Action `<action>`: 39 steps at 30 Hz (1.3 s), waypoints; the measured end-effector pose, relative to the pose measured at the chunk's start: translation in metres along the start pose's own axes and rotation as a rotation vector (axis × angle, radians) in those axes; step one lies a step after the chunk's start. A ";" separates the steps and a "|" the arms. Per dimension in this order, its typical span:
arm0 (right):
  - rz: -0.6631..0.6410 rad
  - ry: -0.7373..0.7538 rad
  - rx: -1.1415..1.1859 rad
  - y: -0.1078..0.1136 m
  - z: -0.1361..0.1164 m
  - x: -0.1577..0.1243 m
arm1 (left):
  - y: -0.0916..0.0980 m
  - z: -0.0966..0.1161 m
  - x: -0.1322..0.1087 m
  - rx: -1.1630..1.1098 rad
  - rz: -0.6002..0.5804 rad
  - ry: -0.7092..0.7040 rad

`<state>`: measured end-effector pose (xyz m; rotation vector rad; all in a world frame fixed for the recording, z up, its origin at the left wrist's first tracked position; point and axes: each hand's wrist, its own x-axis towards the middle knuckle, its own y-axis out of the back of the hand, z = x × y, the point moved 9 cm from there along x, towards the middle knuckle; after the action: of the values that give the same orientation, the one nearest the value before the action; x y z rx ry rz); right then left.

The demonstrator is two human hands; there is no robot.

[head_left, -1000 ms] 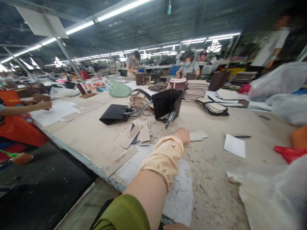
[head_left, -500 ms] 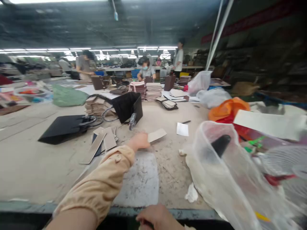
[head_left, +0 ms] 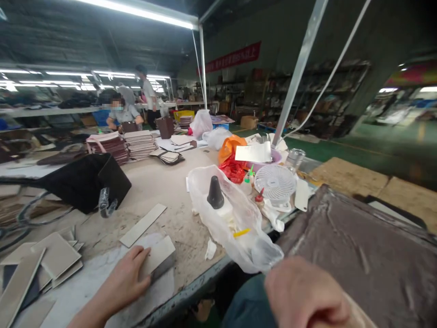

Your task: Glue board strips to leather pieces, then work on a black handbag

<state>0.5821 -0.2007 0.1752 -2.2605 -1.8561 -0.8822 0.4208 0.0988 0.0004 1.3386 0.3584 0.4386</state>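
Now: pale strip near left, over the white sheet, its left end pinched between thumb and fingers of the left hand. Since the last view it has come nearer, parted from the second strip just beyond; one piece is thus handled singly. Right hand, near right, blurred: grip cannot be told. Containers: clear plastic bag, centre, holds a black cone and yellow stick; farther right, purple basin, pale card across it; black bag, left, contents hidden.

Wearer's two hands, one fan
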 end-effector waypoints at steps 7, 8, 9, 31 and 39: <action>0.275 -0.414 -0.619 0.109 0.063 -0.009 | -0.038 0.050 -0.040 -0.060 -0.045 -0.015; 0.163 -0.438 -0.686 0.104 0.077 -0.003 | -0.038 0.051 -0.041 -0.057 -0.042 -0.012; 0.070 -0.461 -0.742 0.100 0.090 0.002 | -0.037 0.051 -0.041 -0.049 -0.025 0.000; -0.021 -0.597 -0.536 0.070 0.162 0.044 | -0.051 0.011 -0.068 0.014 -0.005 0.537; 0.169 -0.586 -0.388 0.089 0.153 0.036 | -0.051 0.001 -0.063 0.114 0.269 0.309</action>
<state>0.7246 -0.1291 0.0909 -3.1359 -1.7494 -0.6377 0.3717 0.0576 -0.0495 1.4379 0.4653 0.8666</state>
